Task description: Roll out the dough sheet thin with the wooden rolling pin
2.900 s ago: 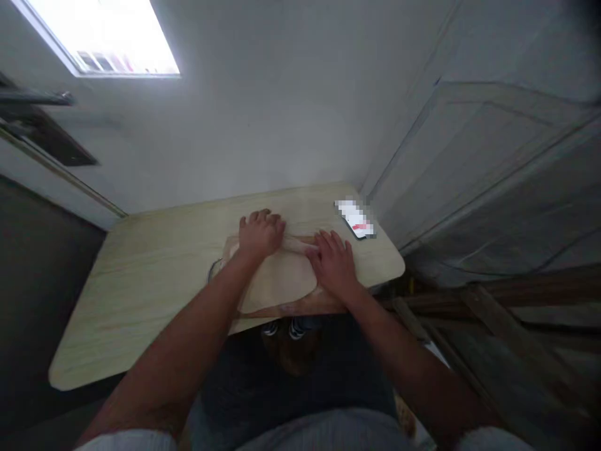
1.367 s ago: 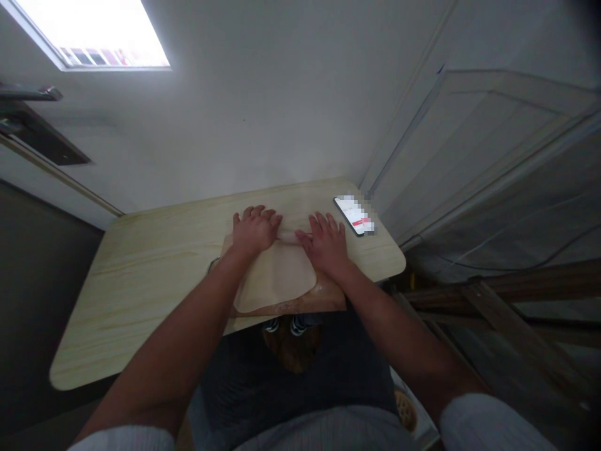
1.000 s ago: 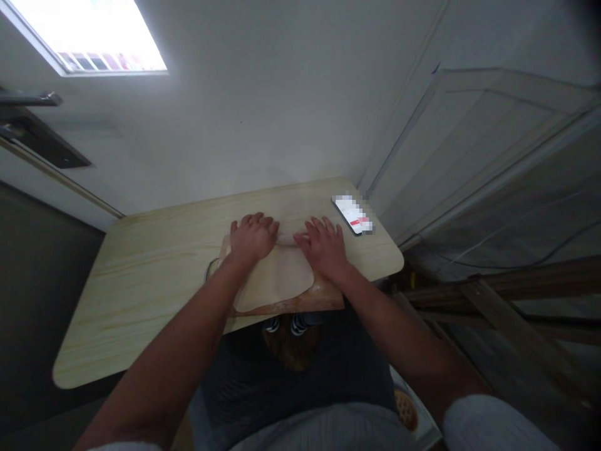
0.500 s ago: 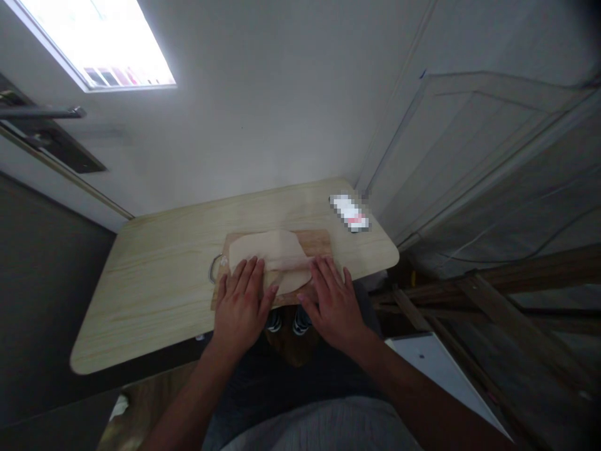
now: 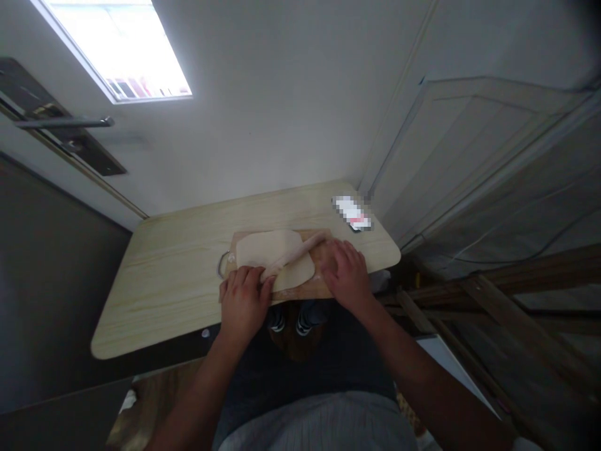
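The rolling pin [image 5: 295, 252] lies aslant over a flat sheet of dough [image 5: 263, 244], its near end towards the left hand [image 5: 244, 297] and its far end past the dough's right edge; the left hand is partly curled, with that near end pinched between thumb and fingers; the right hand [image 5: 346, 269] is half curled and blurred, just beside the far end, and whether it touches the pin I cannot tell; the dough rests on a wooden cutting board [image 5: 317, 288] with a metal handle [image 5: 221, 265] at its left; the board sits at the worktop's [image 5: 169, 269] front edge; a phone [image 5: 351, 213] lies near the right corner, apart from both hands.
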Tool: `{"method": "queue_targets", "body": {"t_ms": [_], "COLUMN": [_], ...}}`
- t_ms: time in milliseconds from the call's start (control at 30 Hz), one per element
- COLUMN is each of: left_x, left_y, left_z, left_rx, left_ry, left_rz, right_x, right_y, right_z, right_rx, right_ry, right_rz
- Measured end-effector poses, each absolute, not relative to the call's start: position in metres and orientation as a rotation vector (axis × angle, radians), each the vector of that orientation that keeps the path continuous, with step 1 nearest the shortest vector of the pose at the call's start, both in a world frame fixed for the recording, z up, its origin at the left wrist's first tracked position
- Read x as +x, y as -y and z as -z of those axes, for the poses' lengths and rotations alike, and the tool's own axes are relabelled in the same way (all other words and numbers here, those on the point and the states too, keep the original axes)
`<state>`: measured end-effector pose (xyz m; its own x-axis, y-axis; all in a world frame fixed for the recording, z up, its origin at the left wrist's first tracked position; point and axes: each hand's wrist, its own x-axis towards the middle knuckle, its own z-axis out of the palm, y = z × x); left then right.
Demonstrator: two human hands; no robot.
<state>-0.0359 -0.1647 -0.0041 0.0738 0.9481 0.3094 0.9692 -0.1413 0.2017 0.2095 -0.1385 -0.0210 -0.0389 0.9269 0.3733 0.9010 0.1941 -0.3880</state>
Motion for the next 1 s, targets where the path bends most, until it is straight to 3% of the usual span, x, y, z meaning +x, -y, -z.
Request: {"method": "queue_targets", "body": {"t_ms": [300,567,667,867,1000], "left_x": [-0.034,-0.050,-0.051,-0.044,-0.047], "left_y": [0.159,0.149,0.148,0.146,0.141], "left_z": [0.018,0.013,0.015,0.021,0.017], "left_rx": [-2.216,-2.216,-2.252,-2.369,-2.339], "left_ry": [2.017,2.070,2.072,1.972,2.035], "left_rz": [0.697,0.706,0.767,0.807,0.801], "right_x": [0.211,0.176,0.172,0.189,0.201], "right_y": [0.200,0.228,0.215,0.140,0.108], "right_z": [0.032,0.025,0.020,0.014,0.019], "right_rx": [-1.744,-1.549,-1.509,-1.491,-1.486], "right_ry": [1.871,2.036,2.033,2.005,2.097], "right_rz": [-0.057,-0.270,-0.300,-0.033,-0.108]}}
